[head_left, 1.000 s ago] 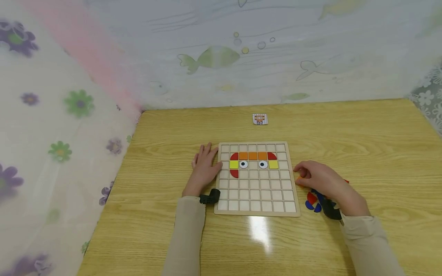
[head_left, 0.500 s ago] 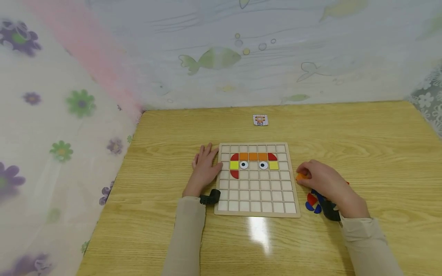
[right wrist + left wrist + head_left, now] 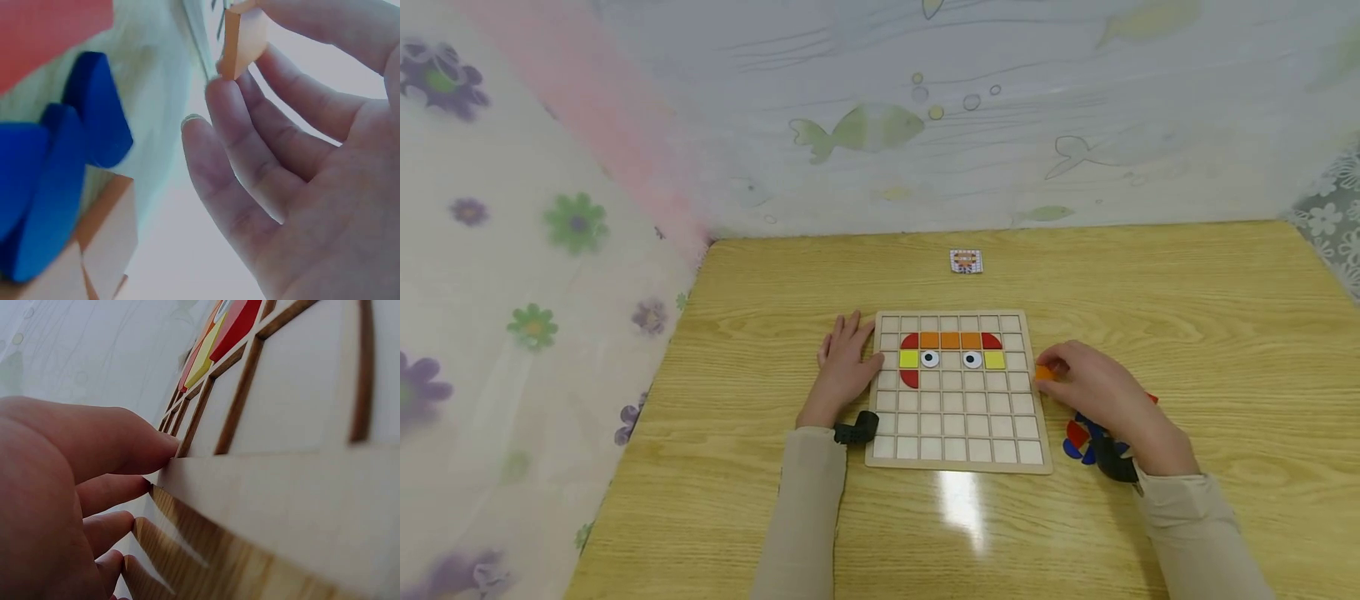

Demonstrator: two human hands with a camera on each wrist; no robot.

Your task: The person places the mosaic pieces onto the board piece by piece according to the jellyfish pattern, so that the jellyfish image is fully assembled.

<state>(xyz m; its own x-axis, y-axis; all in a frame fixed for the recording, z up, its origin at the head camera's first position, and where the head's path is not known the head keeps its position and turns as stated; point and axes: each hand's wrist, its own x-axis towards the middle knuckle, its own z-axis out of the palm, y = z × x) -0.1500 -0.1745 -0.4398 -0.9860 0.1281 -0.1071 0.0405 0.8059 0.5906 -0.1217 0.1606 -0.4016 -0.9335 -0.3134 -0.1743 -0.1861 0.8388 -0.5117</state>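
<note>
An orange tile (image 3: 1044,373) is pinched between the thumb and fingers of the right hand (image 3: 1093,379), just beside the near-side rim of the board; whether the rim is touched cannot be told. Towards that hand's wrist, loose blue pieces (image 3: 100,112), red pieces (image 3: 1077,432) and other orange pieces (image 3: 111,228) are scattered on the table (image 3: 1187,317). To the hand's left, a gridded wooden board (image 3: 951,425) is laid flat. Along its other side the left hand (image 3: 844,367) is placed with fingers spread, the thumb rested on the rim. Between the hands, two eye discs (image 3: 929,358), two yellow squares (image 3: 994,360), three orange squares (image 3: 950,341) and three red corner pieces (image 3: 910,379) are set in the squares. Beyond both hands, a small picture card (image 3: 966,261) is laid.
</note>
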